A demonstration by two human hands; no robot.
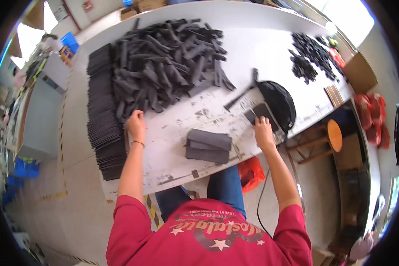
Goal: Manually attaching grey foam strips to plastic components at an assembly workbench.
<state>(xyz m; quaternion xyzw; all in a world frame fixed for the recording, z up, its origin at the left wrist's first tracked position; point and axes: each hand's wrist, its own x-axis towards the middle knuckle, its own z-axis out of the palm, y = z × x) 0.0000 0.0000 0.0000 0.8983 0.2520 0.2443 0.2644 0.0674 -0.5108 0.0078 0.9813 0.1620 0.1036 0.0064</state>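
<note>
At the front left edge of a heap of dark grey folded fabric pieces point(164, 62), my left hand point(136, 126) is closed, its fingers curled together. What they hold, if anything, is hidden. My right hand point(263, 132) is closed at a small dark grey piece point(251, 116), which pokes out to the left of the fingertips. Just beyond those fingers lies a flat dark plate point(265, 111), partly covered by the hand, beside a round black object point(279, 103). Between my hands a small stack of folded dark grey pieces point(208, 146) rests on the white table point(173, 133).
A long row of dark, tightly stacked flat pieces point(103, 111) lines the table's left edge. Small black parts point(312, 55) lie in heaps at the far right. A dark strap point(243, 93) crosses the table near the round object. An orange-topped stool point(334, 135) stands at right.
</note>
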